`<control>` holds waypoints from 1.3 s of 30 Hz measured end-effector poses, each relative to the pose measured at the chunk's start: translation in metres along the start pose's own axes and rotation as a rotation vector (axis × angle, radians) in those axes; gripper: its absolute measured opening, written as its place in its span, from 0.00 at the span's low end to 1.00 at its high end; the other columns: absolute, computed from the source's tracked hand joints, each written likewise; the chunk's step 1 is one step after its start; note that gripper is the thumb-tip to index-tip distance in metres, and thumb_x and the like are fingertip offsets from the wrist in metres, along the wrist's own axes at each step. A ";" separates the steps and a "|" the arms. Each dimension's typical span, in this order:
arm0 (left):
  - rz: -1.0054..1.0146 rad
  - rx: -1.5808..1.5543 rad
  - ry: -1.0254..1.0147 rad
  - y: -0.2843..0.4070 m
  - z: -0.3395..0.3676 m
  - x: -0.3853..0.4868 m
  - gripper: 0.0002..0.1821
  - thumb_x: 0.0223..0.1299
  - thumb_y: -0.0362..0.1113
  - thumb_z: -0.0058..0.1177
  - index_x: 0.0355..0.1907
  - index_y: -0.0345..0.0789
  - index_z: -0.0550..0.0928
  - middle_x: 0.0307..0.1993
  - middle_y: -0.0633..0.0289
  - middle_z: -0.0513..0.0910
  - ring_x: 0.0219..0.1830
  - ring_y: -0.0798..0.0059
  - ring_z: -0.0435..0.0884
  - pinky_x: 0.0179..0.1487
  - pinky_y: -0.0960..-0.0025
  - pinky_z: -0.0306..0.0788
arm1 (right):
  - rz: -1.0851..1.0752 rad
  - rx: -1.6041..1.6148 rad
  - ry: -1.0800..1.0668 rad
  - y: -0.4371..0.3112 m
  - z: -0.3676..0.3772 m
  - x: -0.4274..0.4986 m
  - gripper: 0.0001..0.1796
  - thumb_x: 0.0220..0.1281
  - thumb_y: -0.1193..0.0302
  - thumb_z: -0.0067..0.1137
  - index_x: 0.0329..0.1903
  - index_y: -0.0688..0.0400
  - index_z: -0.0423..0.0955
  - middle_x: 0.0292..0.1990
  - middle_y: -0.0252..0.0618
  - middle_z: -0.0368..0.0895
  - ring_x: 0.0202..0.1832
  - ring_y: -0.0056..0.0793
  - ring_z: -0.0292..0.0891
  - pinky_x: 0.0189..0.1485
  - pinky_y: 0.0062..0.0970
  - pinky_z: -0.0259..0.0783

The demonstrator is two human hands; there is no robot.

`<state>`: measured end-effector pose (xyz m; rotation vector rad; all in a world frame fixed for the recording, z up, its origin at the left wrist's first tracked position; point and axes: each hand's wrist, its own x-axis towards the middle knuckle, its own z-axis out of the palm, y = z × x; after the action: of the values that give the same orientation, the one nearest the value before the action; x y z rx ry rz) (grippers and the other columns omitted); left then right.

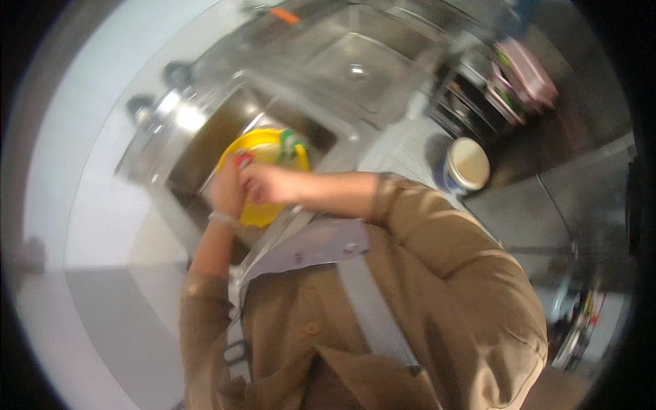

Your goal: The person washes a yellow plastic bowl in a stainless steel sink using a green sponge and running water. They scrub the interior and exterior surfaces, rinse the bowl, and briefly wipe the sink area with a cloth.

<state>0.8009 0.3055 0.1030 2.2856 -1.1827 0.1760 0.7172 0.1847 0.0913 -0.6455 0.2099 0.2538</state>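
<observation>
Over a yellow round container (266,214) at the metal sink (246,102), my left hand (228,184) and my right hand (266,184) are close together, seeming to touch. A pale band circles my left wrist. A small red thing (244,159) shows right beside my fingers; motion blur hides whether either hand grips it. The right hand's fingers look curled. Something green (291,145) lies at the container's far right rim, and its inside looks pale. The container's near left side is hidden behind my hands.
A second sink basin (353,61) lies beyond. To the right stand a white tub (467,164), a dark rack (464,105) and stacked pink trays (528,72). Faucet fittings (177,110) line the left edge by a white wall. An orange item (284,16) lies at the top.
</observation>
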 end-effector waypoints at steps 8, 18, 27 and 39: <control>-0.239 -0.921 -0.113 0.028 0.005 0.006 0.26 0.67 0.41 0.58 0.60 0.38 0.64 0.52 0.59 0.73 0.44 0.71 0.80 0.50 0.64 0.77 | -0.158 -0.368 0.187 -0.074 0.002 -0.028 0.17 0.71 0.50 0.54 0.53 0.44 0.73 0.46 0.27 0.81 0.48 0.18 0.75 0.49 0.24 0.69; -0.496 -1.736 -0.013 0.045 -0.019 0.023 0.12 0.76 0.38 0.41 0.55 0.36 0.70 0.53 0.55 0.77 0.55 0.63 0.79 0.61 0.58 0.73 | -0.397 -0.065 0.125 -0.103 -0.004 -0.081 0.19 0.74 0.59 0.52 0.60 0.54 0.70 0.53 0.37 0.79 0.55 0.32 0.77 0.55 0.36 0.75; -0.198 -2.067 0.092 0.112 -0.038 0.068 0.19 0.77 0.41 0.38 0.61 0.32 0.72 0.58 0.50 0.77 0.62 0.58 0.74 0.68 0.54 0.65 | -0.513 -0.222 0.214 -0.136 -0.042 -0.162 0.13 0.74 0.61 0.53 0.51 0.55 0.72 0.48 0.35 0.79 0.49 0.27 0.77 0.53 0.32 0.74; 0.559 -0.361 0.388 0.287 0.052 0.137 0.04 0.66 0.31 0.52 0.39 0.34 0.75 0.49 0.51 0.73 0.47 0.67 0.76 0.51 0.66 0.74 | -0.802 -0.348 0.419 -0.206 -0.138 -0.388 0.09 0.76 0.61 0.49 0.45 0.52 0.71 0.47 0.33 0.79 0.48 0.26 0.76 0.56 0.37 0.69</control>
<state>0.6508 0.0490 0.2275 1.4880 -1.4672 0.5379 0.3943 -0.1233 0.2051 -1.0722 0.2931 -0.6363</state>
